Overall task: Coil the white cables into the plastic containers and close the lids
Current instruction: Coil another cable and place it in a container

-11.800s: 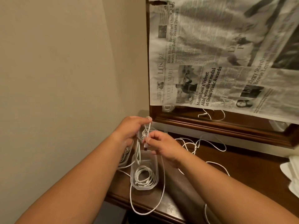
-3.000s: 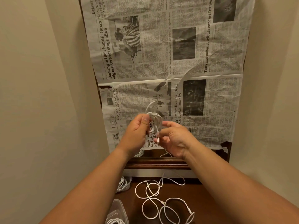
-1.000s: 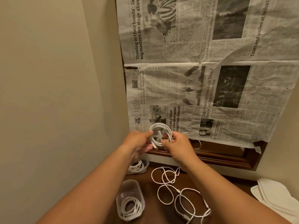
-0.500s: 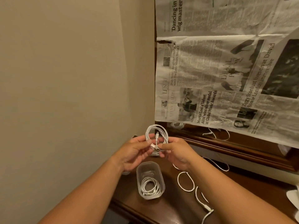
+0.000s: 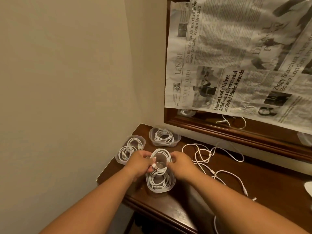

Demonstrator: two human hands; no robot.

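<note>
While the left hand [image 5: 138, 163] pinches the coil [image 5: 160, 151], right hand [image 5: 181, 164] grips it

Light: dim, warm, yellowish cast on wall [image 5: 67, 81] | Glare: soft sheen seen on tabletop [image 5: 176, 212] near front edge | Focus: coiled cable [image 5: 161, 151] rendered sharp at centre | Blur: newspaper [image 5: 253, 48] print smeared toward upper right | Distortion: lines bent at edges.

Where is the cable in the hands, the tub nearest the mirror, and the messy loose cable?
held cable [image 5: 160, 150], head view, top of the coil.
back tub [image 5: 162, 144], head view, its front wall.
loose cable [image 5: 195, 156], head view, a strand at the left of its tangle.
</note>
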